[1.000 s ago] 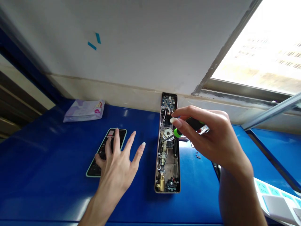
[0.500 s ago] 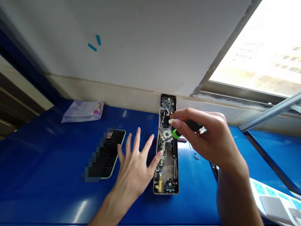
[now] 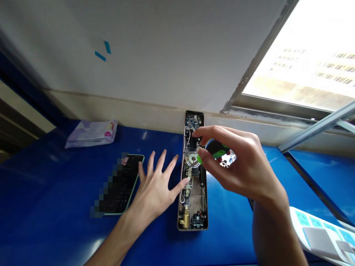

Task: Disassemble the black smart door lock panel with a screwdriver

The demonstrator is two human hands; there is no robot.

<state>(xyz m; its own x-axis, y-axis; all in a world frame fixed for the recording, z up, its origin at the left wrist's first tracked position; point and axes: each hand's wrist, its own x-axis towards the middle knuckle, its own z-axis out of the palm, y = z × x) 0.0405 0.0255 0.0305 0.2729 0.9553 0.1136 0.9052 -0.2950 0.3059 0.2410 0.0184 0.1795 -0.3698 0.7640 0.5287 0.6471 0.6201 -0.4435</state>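
A long opened lock body lies lengthwise on the blue table, its wires, metal wheel and brass part exposed. My right hand is closed round a green and black screwdriver, whose tip points at the metal wheel in the upper half of the body. My left hand lies open with fingers spread; its fingertip touches the left edge of the lock body at mid-length. A phone in a pale green case rests just left of that hand.
A purple and white packet lies at the back left by the wall. A white power strip with light blue sockets sits at the right front. A window frame runs along the back right.
My left hand left the phone and slid right until its fingertip met the lock body's edge. My right hand with the screwdriver shifted slightly left and down over the body.
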